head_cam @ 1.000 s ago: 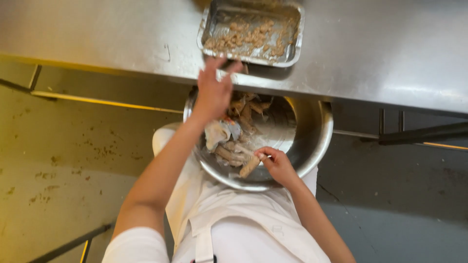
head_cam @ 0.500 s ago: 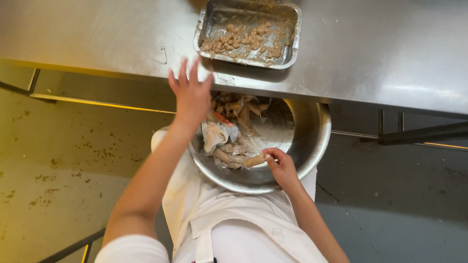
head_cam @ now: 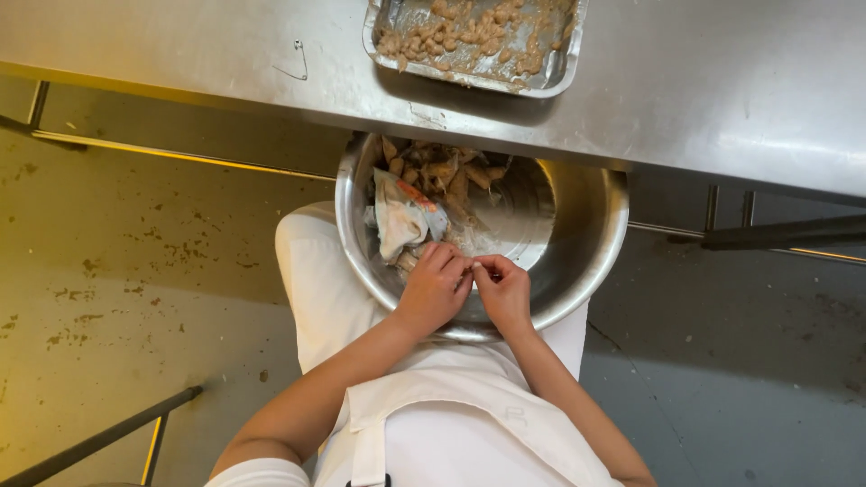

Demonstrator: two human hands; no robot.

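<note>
Left hand (head_cam: pixel 435 289) back from tray, meeting right hand (head_cam: pixel 503 290).

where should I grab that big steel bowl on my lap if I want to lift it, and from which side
Probably by the rolled rim of the bowl, one hand at each side, coming in from left and right. The rim flares outward, so fingers can hook under it. The far edge sits tucked under the table, and both hands, left hand and right hand, crowd the near edge.
</note>
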